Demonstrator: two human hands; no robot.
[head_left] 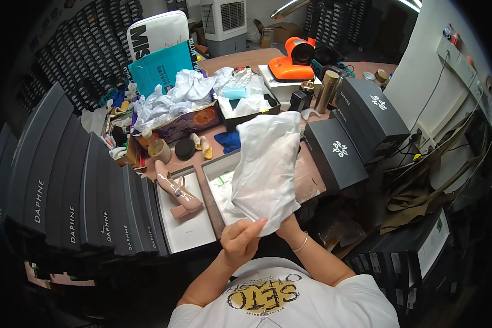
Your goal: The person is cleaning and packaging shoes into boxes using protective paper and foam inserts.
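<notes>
On your left, dark boxes [65, 186] are standing in a row. Beside them, a pink heeled shoe [191, 204] is lying in an open white-lined box [194, 236]. Your left hand [241, 239] is pinching, in its grip, the lower edge of a white sheet [268, 164] over the worktop [311, 179]. Your right hand [288, 226] is reaching behind it, hiding its grip; I cannot tell its state.

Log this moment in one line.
left hand: grips white sheet | right hand: partly behind sheet | pink shoe: partly inside open box
</notes>
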